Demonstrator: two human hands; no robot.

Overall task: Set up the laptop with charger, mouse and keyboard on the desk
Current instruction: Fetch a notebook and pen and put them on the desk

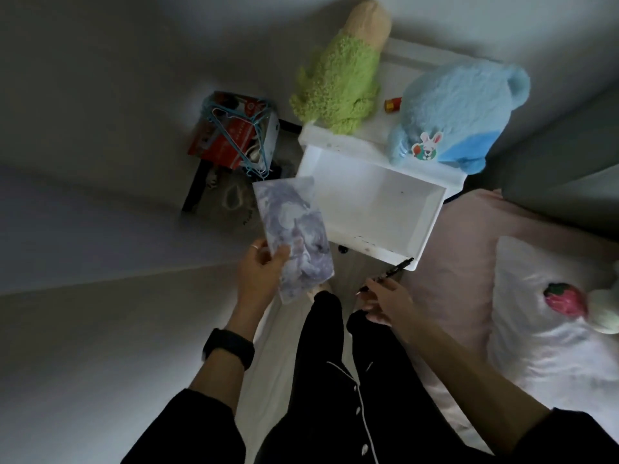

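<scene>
The left hand's (263,266) fingers (279,254) grip a flat marbled grey-purple rectangular slab (294,229) at its near edge; whether it is the laptop cannot be told. The right hand (385,303) pinches a black pen (392,272) beside the open white drawer's (432,222) near corner. Pink bed (452,279) right. Green plush toy (338,82) and blue plush bear (459,112) far.

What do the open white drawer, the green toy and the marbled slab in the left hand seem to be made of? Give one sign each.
Drawer: likely painted wood or laminate board, smooth matt white, flat rigid walls. Green toy: plush fabric, nubbly curly pile. Marbled slab, held in the left hand: stiff, smooth printed cover, perhaps card or plastic; too dim to tell.
</scene>
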